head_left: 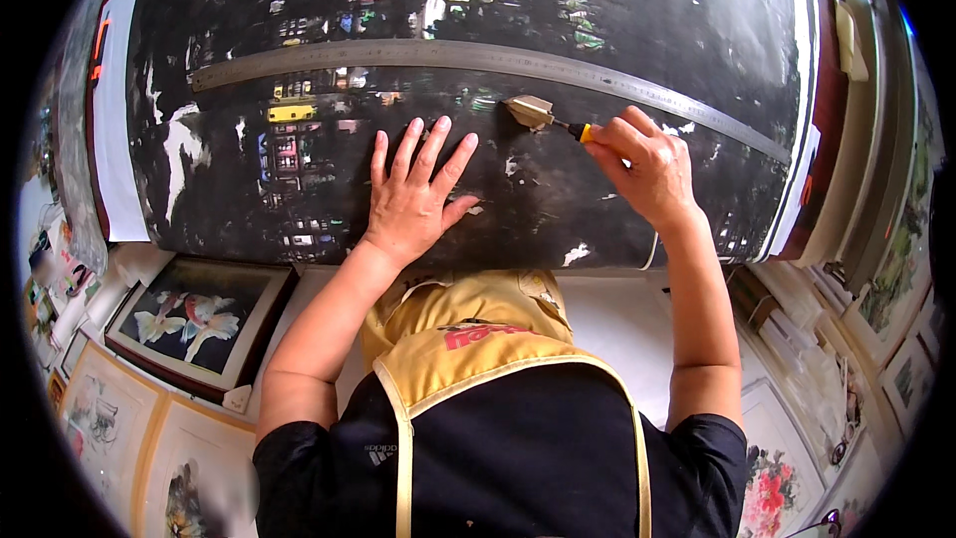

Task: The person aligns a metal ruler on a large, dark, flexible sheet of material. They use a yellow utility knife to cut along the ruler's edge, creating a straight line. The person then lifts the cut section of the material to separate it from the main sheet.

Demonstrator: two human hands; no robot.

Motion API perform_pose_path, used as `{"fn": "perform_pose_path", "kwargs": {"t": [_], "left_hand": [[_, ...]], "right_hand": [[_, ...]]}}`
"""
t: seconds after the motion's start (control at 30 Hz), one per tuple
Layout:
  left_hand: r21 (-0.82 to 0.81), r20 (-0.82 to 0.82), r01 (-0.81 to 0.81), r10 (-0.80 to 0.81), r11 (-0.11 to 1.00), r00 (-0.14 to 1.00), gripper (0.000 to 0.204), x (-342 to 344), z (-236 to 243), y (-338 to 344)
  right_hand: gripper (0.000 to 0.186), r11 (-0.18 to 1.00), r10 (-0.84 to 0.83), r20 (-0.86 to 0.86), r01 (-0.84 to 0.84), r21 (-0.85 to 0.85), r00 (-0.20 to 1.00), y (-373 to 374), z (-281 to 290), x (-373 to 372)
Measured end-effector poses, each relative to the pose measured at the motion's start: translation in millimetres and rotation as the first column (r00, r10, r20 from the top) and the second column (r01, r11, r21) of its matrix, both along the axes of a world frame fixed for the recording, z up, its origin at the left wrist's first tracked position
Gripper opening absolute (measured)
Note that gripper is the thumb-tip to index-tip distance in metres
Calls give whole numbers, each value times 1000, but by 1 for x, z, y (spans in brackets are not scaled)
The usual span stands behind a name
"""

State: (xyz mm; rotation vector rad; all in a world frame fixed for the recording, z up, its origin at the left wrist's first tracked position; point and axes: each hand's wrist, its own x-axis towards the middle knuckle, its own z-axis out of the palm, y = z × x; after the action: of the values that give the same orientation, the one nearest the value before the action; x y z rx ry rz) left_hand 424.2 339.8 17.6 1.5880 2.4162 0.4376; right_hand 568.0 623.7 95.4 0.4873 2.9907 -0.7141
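A large dark painting (398, 209) with patches of white, yellow, green and pink lies spread in front of me. My left hand (413, 189) rests flat on it, fingers spread, holding nothing. In my right hand (647, 164) is a scraper (530, 112) with a pale metal blade and a black and yellow handle. Its blade points left and meets or hovers just over the painting, right of my left fingertips; which of the two I cannot tell. Beyond both hands, a long steel ruler (478, 58) lies across the painting.
White strips (121, 130) border the painting, with dark red surface showing past them. A framed goldfish picture (189, 324) stands at the lower left, near other framed pictures (194, 468). A flower painting (772, 493) is at the lower right, below stacked rolls or boards (797, 339).
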Motion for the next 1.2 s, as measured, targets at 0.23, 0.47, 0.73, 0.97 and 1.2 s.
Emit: {"fn": "perform_pose_path", "kwargs": {"t": [0.23,0.47,0.73,0.97,1.2], "left_hand": [[-8,-31,-73,73,997,997,80,-8,4,-16],[-14,26,-102,102,995,994,84,-17,3,-36],[-13,-53,-270,269,963,962,85,-57,4,-73],[-13,-111,-326,323,945,940,82,-96,0,-104],[35,-83,-305,307,952,948,82,-103,-5,-113]], "right_hand": [[11,997,21,-10,-21,-78,1000,-11,-2,-25],[11,990,109,-20,-110,-90,994,-43,0,-78],[12,976,175,-39,-178,-121,984,-78,-4,-122],[14,975,196,-31,-198,-99,980,-103,-3,-153],[15,981,177,11,-176,-88,984,-116,-1,-158]]}}
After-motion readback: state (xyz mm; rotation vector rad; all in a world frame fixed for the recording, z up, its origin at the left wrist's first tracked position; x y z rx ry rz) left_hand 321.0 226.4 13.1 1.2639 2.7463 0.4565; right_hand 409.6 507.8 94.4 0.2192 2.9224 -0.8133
